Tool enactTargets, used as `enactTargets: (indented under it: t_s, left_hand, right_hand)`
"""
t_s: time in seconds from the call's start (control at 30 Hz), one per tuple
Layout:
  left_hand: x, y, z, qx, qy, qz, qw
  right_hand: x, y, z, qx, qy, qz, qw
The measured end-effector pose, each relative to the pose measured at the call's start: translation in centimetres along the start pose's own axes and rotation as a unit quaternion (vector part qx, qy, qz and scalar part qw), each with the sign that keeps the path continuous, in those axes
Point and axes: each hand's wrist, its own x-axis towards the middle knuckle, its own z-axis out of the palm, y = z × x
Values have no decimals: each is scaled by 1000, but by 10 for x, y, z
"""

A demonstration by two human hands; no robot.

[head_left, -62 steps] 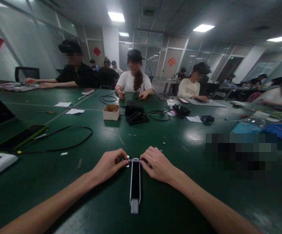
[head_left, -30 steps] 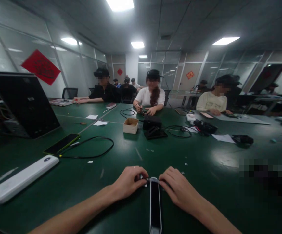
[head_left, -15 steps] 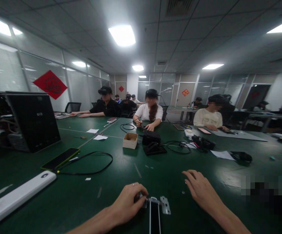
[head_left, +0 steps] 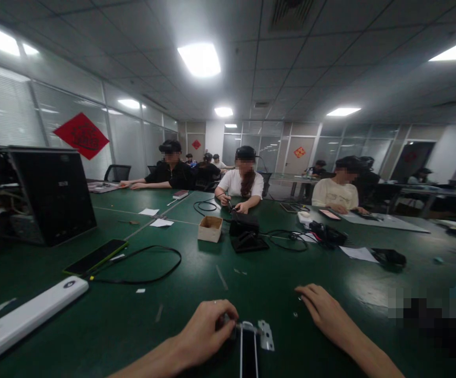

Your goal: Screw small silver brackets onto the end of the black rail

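My left hand [head_left: 208, 332] is closed, thumb against bent fingers, around a small metal piece [head_left: 226, 321] that is mostly hidden. This lies at the left side of a narrow black strip with pale edges [head_left: 249, 350], which runs off the bottom of the picture. A silver metal bracket with holes [head_left: 266, 336] sits at the strip's upper right. My right hand [head_left: 328, 315] is over the table to the right, fingers stretched forward and apart from the strip. A tiny shiny piece [head_left: 294, 315] lies just left of its fingers.
On the green table [head_left: 133, 320] are a white elongated case [head_left: 31, 320], a phone [head_left: 96, 257], a black cable [head_left: 153, 278], a small open box [head_left: 209, 229] and a black device [head_left: 246, 231]. A computer case [head_left: 54, 194] stands left. Several people sit at tables beyond.
My right hand has moved slightly down in the picture, and its fingers look closer together. My left hand stays at the metal piece beside the strip.
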Motion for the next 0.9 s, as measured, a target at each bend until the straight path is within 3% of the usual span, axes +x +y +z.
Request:
enactTargets:
  t_s: [0.2,0.37,0.47,0.5,0.6,0.73,0.9]
  left_hand:
    - [-1,1,0,1,13,1,1000]
    - [0,3,-1,3,3,16,1000]
    - [2,1,-1,6,4,22,1000]
    - [3,1,-1,9,2,23,1000]
    - [6,-1,-2,15,-6,30,999]
    - [6,1,-5,17,-17,28,999]
    - [7,3,-6,19,-24,26,999]
  right_hand:
    - [-3,-14,-9,17,-39,-22,999]
    - [-3,-19,-17,-14,-32,7,999]
    - [-3,-17,-26,-81,9,116,990]
    - [-3,-15,-30,-94,18,185,978]
    - [-5,-1,-39,-111,30,301,947]
    - [-12,20,-47,-104,30,402,909]
    - [-18,35,-56,-78,31,465,881]
